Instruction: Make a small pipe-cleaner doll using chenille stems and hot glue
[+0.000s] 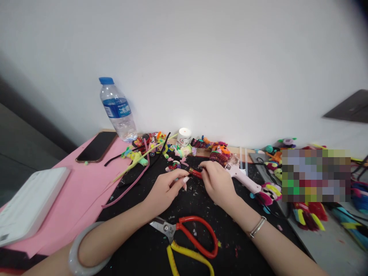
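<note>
My right hand (215, 180) is closed around a slim red stick with a gold band (196, 173), held over the black work mat (184, 207). Close to the stick's banded end is my left hand (169, 186), its thumb and fingertips pressed together. Whatever sits in that pinch is too small to make out. Just behind the fingertips lies a small bundle of colourful fuzzy pieces (174, 165). A pale pink glue gun (244, 178) rests to the right of my right hand. Scissors with one red and one yellow handle (198, 234) lie spread on the mat between my forearms.
A water bottle (117, 111) leans by the wall, near a phone (97, 147) on pink paper (83, 184). A white box-like object (34, 203) is at far left. A paper cup (184, 137) stands at the back. Pipe-cleaner figures (270, 191) crowd the right side.
</note>
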{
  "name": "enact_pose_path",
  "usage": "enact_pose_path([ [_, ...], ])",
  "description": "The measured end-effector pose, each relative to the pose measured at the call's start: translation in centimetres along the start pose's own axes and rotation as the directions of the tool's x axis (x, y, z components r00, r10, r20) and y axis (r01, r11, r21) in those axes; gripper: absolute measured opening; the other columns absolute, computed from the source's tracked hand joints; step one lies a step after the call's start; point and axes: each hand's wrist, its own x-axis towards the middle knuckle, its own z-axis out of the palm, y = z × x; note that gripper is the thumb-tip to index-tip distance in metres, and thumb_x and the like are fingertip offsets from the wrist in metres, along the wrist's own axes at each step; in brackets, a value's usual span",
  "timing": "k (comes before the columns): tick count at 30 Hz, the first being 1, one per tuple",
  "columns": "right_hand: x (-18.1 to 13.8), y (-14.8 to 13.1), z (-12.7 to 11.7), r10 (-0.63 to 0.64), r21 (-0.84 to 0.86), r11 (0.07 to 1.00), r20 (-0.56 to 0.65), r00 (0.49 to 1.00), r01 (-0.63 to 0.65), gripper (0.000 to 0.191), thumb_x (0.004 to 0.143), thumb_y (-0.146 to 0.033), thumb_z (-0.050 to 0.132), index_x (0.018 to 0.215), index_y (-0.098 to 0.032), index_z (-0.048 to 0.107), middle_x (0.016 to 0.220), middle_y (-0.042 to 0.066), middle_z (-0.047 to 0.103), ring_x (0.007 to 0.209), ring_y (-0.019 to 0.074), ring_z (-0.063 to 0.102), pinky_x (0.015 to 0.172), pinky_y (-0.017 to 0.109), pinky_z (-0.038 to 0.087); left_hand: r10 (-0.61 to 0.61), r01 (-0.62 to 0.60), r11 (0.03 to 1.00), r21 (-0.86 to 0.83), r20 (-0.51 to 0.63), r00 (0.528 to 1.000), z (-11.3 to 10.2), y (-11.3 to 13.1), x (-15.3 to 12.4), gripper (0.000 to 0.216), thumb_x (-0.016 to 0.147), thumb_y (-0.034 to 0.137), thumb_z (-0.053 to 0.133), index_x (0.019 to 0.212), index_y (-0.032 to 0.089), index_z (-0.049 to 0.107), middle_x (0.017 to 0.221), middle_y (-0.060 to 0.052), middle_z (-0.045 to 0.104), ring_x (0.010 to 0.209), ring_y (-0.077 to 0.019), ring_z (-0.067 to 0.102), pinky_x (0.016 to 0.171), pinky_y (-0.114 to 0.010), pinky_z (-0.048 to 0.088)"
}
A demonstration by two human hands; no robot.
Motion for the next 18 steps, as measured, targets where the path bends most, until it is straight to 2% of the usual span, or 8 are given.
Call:
enact_pose_path([
  [3,0.1,-0.2,0.3,-0.008,-0.203,0.979,0.087,0.996,0.026,0.016,0.085,-0.018,0.052,0.100,-0.015,0.056,0.083,0.011,0.064,0.082,0.0267,0.050,0.067,0.035,0.041,0.083,-0.072,0.985,0.156,-0.063,0.995,-0.2,0.0,0.1,0.020,0.090,0.024,0.041,0.095,0.017,0.058,0.072,0.001,0.058,0.059,-0.0094,0.050,0.059,-0.020,0.040],
  [5,0.1,-0.3,0.5,-0.023,-0.243,0.968,0.151,0.988,0.060,0.016,0.083,-0.016,0.055,0.099,-0.014,0.059,0.079,0.012,0.064,0.080,0.0270,0.049,0.066,0.036,0.041,0.129,-0.110,0.969,0.220,-0.072,0.989,-0.3,0.0,0.1,0.021,0.091,0.021,0.039,0.097,0.018,0.058,0.076,0.000,0.060,0.067,-0.0112,0.053,0.067,-0.022,0.041],
  [7,0.1,-0.2,0.6,-0.028,-0.219,0.974,0.157,0.987,0.062,0.014,0.085,-0.013,0.051,0.097,-0.014,0.060,0.080,0.012,0.064,0.078,0.0261,0.049,0.069,0.037,0.042,0.155,-0.134,0.959,0.248,-0.070,0.985,-0.4,0.0,0.1,0.023,0.092,0.022,0.036,0.100,0.018,0.057,0.076,0.000,0.060,0.070,-0.0120,0.054,0.071,-0.023,0.041],
  [10,0.2,0.1,0.8,0.030,-0.059,0.998,0.053,0.998,-0.027,0.018,0.088,-0.012,0.044,0.101,-0.015,0.057,0.089,0.012,0.063,0.083,0.0253,0.052,0.074,0.038,0.044,0.154,-0.131,0.959,0.250,-0.073,0.985,-0.4,-0.1,0.2,0.023,0.093,0.023,0.034,0.100,0.019,0.055,0.074,0.001,0.060,0.071,-0.0123,0.056,0.072,-0.023,0.041],
  [13,0.3,0.3,0.6,0.169,0.202,0.966,-0.020,0.985,-0.162,0.022,0.088,-0.009,0.040,0.105,-0.016,0.052,0.097,0.012,0.061,0.088,0.0234,0.056,0.076,0.037,0.045,0.120,-0.098,0.969,0.229,-0.084,0.989,-0.4,-0.2,0.1,0.020,0.093,0.024,0.035,0.095,0.019,0.054,0.077,0.001,0.062,0.071,-0.0121,0.057,0.071,-0.023,0.040],
  [16,0.4,0.1,-0.1,0.305,0.352,0.893,-0.010,0.952,-0.282,0.024,0.089,-0.013,0.034,0.104,-0.016,0.053,0.096,0.010,0.063,0.087,0.0224,0.058,0.074,0.035,0.046,0.067,-0.053,0.980,0.194,-0.070,0.995,-0.3,-0.3,0.0,0.016,0.092,0.025,0.036,0.093,0.020,0.052,0.078,0.002,0.065,0.056,-0.0092,0.053,0.061,-0.021,0.040],
  [18,0.5,-0.1,-0.8,0.350,0.428,0.841,0.037,0.936,-0.332,0.021,0.090,-0.019,0.036,0.099,-0.017,0.055,0.089,0.008,0.063,0.082,0.0212,0.058,0.069,0.032,0.045,0.036,-0.026,0.984,0.174,-0.056,0.998,-0.3,-0.3,-0.1,0.014,0.092,0.026,0.037,0.092,0.020,0.050,0.079,0.002,0.067,0.047,-0.0070,0.048,0.055,-0.020,0.038],
])
